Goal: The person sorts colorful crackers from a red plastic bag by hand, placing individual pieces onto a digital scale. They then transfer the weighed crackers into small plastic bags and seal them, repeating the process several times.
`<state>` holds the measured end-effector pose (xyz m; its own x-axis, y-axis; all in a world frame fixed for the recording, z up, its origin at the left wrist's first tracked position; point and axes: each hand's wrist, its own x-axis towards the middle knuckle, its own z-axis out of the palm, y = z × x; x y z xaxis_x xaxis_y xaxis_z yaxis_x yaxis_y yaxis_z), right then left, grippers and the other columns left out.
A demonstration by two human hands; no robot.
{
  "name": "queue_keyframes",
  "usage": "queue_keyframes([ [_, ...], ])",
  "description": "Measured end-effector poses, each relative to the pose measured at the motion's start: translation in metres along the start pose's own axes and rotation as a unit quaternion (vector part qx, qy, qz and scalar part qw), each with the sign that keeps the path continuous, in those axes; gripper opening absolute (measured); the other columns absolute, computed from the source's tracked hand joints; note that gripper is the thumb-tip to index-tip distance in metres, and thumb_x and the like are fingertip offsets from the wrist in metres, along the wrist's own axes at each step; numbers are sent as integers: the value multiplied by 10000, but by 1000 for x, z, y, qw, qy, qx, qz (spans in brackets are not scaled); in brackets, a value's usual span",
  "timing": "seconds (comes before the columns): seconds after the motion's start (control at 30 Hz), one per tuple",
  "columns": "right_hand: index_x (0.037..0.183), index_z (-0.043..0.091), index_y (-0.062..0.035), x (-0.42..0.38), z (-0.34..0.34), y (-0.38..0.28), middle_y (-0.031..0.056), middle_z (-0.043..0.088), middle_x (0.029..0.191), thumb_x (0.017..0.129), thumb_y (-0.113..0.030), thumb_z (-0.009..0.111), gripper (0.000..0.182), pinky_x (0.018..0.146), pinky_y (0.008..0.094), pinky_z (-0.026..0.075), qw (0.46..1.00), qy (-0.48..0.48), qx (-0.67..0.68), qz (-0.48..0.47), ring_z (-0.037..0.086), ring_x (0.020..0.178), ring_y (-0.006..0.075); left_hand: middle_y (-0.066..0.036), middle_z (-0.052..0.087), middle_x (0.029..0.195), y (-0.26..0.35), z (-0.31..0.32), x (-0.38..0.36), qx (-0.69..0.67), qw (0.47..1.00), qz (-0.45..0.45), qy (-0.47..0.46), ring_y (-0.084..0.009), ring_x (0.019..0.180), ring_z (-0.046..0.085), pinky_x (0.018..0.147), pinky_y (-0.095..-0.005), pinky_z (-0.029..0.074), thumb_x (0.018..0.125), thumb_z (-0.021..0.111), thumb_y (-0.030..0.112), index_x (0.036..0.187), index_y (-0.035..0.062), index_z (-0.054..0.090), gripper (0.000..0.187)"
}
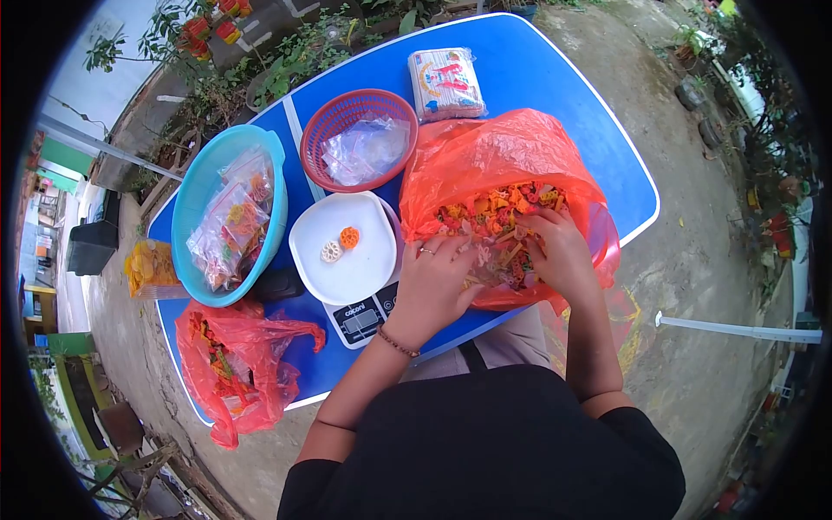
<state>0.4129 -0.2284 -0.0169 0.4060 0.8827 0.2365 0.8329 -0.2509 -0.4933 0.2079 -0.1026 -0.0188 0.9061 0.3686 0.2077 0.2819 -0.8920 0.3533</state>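
Observation:
A large red plastic bag (503,147) lies open on the blue table, full of small colourful pieces (498,212). My left hand (440,276) reaches into its mouth from the left, fingers spread over the pieces. At the right side of the opening is my right hand (556,250), its fingers bent down among the pieces; whether they hold any is hidden. Left of the bag, a white plate (334,273) with one orange wheel-shaped piece (348,237) and one pale one (330,251) rests on a kitchen scale (360,322).
A turquoise basin (184,217) holds filled clear bags. Behind the plate, a red basket (312,143) contains clear plastic bags. A wrapped pack (447,82) lies at the back. A smaller red bag (260,347) hangs over the near left edge; a yellow packet (152,264) is beyond the basin.

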Motion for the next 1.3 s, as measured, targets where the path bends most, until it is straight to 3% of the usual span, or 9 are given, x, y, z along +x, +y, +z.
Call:
queue_keyframes([
  [0.23, 950, 714, -41, -2, -5, -1, 153, 661, 997, 806, -64, 707, 147, 854, 488, 525, 998, -52, -9, 25, 613, 1021, 393, -92, 586, 1378, 2, -6, 2, 15, 999, -36, 5, -279, 1253, 539, 1028, -451, 378, 732, 841, 399, 1241, 111, 691, 604],
  [0.33, 916, 702, -33, 4, -4, 3, 159, 664, 984, 811, -66, 702, 110, 847, 492, 517, 1000, -5, -4, 12, 622, 1005, 388, -134, 559, 1404, 0, -9, 6, 40, 998, -46, 28, -297, 1271, 518, 1050, -451, 366, 719, 851, 405, 1267, 96, 678, 653],
  [0.57, 990, 700, 12, 77, -23, 4, 198, 701, 929, 842, -38, 690, 156, 802, 445, 534, 996, -81, 38, 4, 685, 888, 375, -172, 529, 1424, -19, -29, 42, 107, 991, -74, 14, -295, 1329, 476, 1110, -473, 314, 721, 851, 394, 1305, 83, 647, 692],
  [0.77, 1022, 736, -2, 124, -30, 10, 198, 724, 925, 829, -50, 674, 209, 804, 432, 544, 999, -31, 8, -35, 703, 897, 358, -194, 506, 1459, -22, -38, 52, 177, 981, -73, 21, -308, 1433, 404, 1190, -594, 173, 771, 812, 382, 1263, 133, 693, 564],
  [0.93, 1010, 749, -4, 132, -9, 4, 183, 733, 889, 816, -50, 665, 216, 785, 435, 550, 997, -38, -6, -71, 713, 859, 352, -202, 467, 1508, -31, -29, 47, 207, 974, -88, -12, -352, 1498, 311, 1207, -667, 48, 826, 741, 424, 1128, 141, 767, 415],
  [1.03, 1058, 748, -28, 118, 7, -20, 183, 731, 1013, 825, -70, 660, 252, 829, 432, 550, 987, -143, 42, -55, 699, 960, 353, -198, 470, 1509, -29, -30, 47, 222, 968, -112, -39, -370, 1506, 289, 1208, -680, 23, 821, 738, 449, 1088, 122, 775, 424],
  [1.13, 1128, 751, -103, 95, 42, -31, 140, 694, 1211, 843, -135, 678, 296, 965, 484, 508, 961, -194, 99, -169, 635, 1156, 338, -185, 455, 1538, -23, -37, 45, 222, 965, -129, -53, -336, 1508, 297, 1217, -675, 3, 787, 758, 473, 1044, 88, 775, 463],
  [1.23, 1175, 745, -191, 62, 58, -32, 76, 640, 1319, 846, -202, 702, 332, 1086, 552, 413, 962, -54, -31, -264, 540, 1293, 326, -171, 459, 1541, -17, -46, 39, 223, 961, -138, -92, -308, 1508, 304, 1222, -671, -15, 754, 780, 514, 1039, 67, 774, 530],
  [1.3, 1146, 762, -218, 52, 46, -30, 55, 652, 1287, 828, -224, 718, 320, 1110, 569, 380, 965, -112, -19, -237, 537, 1293, 316, -170, 491, 1497, -16, -50, 32, 220, 960, -136, -103, -318, 1509, 301, 1219, -674, -15, 717, 804, 531, 1032, 55, 770, 572],
])
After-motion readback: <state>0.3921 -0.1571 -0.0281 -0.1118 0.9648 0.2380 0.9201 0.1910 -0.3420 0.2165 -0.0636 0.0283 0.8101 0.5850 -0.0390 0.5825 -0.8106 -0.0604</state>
